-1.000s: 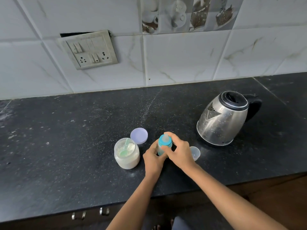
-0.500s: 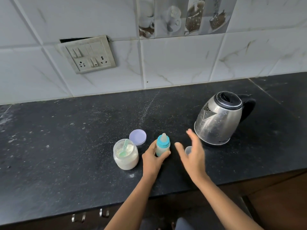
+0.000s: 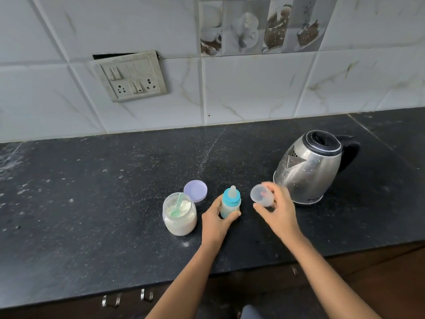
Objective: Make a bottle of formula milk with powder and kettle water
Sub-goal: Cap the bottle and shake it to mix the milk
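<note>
The left hand wraps around the small baby bottle with the blue collar and clear teat, upright on the black stone counter, while the right hand pinches a clear plastic bottle cap (tilted, off the counter) just beside it. Left of the left hand sits an open glass jar of white powder with a green scoop inside; beyond the right hand stands the steel kettle.

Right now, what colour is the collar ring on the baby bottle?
Turquoise blue, under a pale translucent teat; the baby bottle shows best in the head view.
</note>
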`<move>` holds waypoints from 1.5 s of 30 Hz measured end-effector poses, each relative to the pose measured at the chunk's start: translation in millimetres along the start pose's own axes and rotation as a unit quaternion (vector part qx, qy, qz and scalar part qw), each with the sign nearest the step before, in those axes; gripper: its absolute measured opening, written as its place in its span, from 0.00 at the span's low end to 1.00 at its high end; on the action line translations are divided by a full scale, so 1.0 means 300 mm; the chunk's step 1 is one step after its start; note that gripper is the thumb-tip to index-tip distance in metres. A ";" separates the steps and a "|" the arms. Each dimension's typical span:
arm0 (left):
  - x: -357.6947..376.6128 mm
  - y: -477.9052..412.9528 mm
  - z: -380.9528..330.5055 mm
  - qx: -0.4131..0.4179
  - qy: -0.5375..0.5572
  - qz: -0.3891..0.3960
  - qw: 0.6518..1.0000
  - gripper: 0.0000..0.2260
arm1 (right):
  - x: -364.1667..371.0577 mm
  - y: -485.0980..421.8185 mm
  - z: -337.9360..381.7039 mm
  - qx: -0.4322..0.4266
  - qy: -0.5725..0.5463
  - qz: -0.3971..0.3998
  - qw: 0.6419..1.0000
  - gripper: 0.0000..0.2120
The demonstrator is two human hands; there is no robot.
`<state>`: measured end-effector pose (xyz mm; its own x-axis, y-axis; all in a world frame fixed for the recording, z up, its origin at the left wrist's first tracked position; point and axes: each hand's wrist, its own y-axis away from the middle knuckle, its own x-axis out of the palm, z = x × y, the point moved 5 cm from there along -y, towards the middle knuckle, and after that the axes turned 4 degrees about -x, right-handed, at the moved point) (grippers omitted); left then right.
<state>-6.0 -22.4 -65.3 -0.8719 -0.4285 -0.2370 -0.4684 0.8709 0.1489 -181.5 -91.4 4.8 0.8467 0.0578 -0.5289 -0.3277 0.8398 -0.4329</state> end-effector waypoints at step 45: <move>-0.023 0.024 0.033 0.074 -0.183 0.046 0.979 0.32 | 0.198 -0.061 0.026 0.129 -0.132 0.281 0.942 0.27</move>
<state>-2.1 -10.8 -72.0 -0.7868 -0.2555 -0.5618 -0.3414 0.9385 0.0513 -121.8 -99.2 -13.1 0.6558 0.6361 -0.4066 -0.6715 0.7376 0.0708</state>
